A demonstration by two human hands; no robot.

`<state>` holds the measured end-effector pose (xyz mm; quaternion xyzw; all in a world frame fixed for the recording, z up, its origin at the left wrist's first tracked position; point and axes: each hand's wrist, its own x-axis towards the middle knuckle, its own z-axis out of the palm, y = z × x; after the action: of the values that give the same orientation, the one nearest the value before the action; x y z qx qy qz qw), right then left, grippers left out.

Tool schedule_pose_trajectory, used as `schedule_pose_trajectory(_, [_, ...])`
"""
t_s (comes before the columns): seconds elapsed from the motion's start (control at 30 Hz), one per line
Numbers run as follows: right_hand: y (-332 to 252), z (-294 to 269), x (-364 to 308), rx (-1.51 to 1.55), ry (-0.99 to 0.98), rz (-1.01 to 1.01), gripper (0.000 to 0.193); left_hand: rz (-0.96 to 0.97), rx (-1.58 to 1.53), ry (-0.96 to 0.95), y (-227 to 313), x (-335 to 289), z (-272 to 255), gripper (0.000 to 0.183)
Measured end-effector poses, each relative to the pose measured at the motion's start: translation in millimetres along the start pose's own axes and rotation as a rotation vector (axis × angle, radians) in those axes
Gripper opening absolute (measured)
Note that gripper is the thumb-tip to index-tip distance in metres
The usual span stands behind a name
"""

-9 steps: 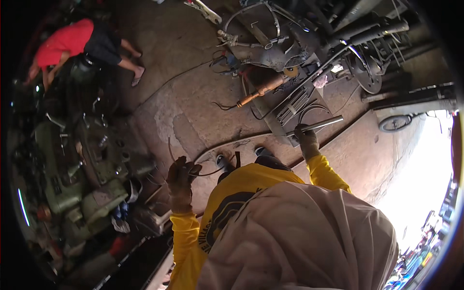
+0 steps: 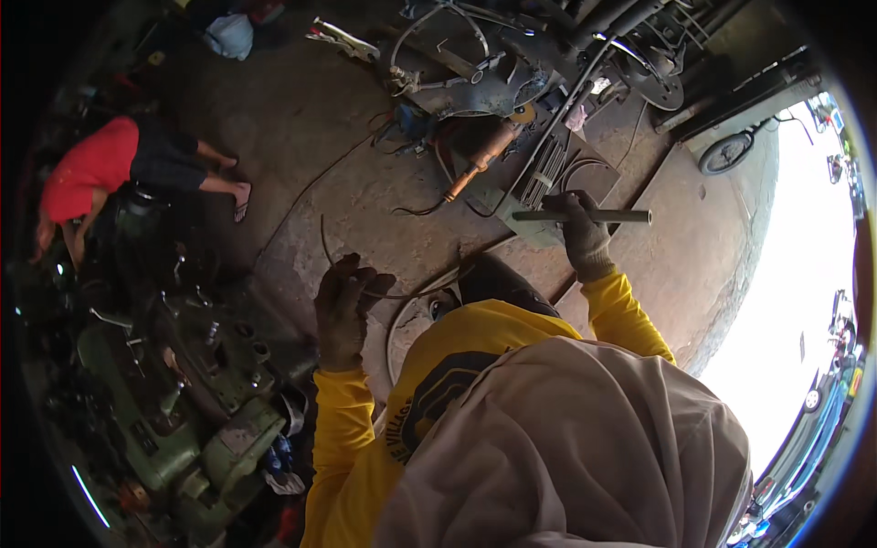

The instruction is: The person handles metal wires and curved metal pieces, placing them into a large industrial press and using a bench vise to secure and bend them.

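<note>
Worn brown-grey concrete floor [image 2: 301, 219] with a flat grey metal plate [image 2: 585, 150] near its middle.
The plate bears a bundle of thin, straight grey metal rods [image 2: 545, 173], with thin, curved dark rods [image 2: 568, 168] just beside it; a long, thin dark cable [image 2: 315, 180] bends across the floor, and a crumpled pale-blue bag [image 2: 229, 36] rests farther off.

Tube [image 2: 625, 216]: gripped stretch hidden by right fingers [image 2: 572, 201]; co-worker [image 2: 91, 169]: hands lost (deep shadow).
</note>
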<state>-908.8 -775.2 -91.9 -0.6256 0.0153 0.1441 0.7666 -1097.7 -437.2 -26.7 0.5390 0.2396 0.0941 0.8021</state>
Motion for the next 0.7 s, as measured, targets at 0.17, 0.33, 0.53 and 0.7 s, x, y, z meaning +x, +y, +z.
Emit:
schedule_pose_trajectory(0.17, [-40,51,-34,-0.189,-0.159,-0.178,0.042,-0.020,-0.130,-0.175,24,43,39,0.039])
schedule_pose_trajectory(0.33, [-49,63,-29,-0.029,-0.476,-0.327,0.049,0.032,-0.154,-0.288,56,85,87,0.036])
schedule_pose_trajectory(0.53, [-81,75,26,0.395,-0.239,-0.295,0.045,0.380,0.508,-0.415,97,152,115,0.034])
schedule_pose_trajectory(0.7, [-129,37,77,-0.312,-0.063,-0.670,0.039,0.667,0.747,-0.661,164,240,158,0.048])
